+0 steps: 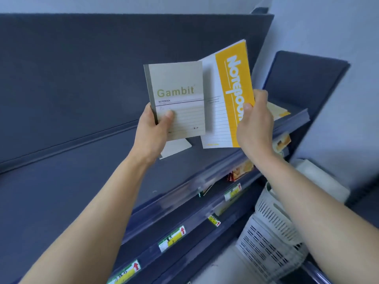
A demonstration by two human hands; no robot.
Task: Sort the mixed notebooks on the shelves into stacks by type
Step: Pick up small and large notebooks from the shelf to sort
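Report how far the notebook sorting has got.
Done: no finished stack shows in view. In hand: the left hand grips a beige Gambit notebook, the right hand a yellow notebook, both held up over the top shelf. Left: a yellow-and-white notebook lies at the shelf's right end, a pale notebook shows just below the Gambit one, and both held ones need placing.

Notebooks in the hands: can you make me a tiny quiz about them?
1. True or false: the left hand holds the Gambit notebook.
2. The right hand holds the other notebook. Its cover band is: A red, B yellow, C green?
3. Fill in: white ___ sit at the lower right, beside the shelves.
Key: 1 true; 2 B; 3 baskets.
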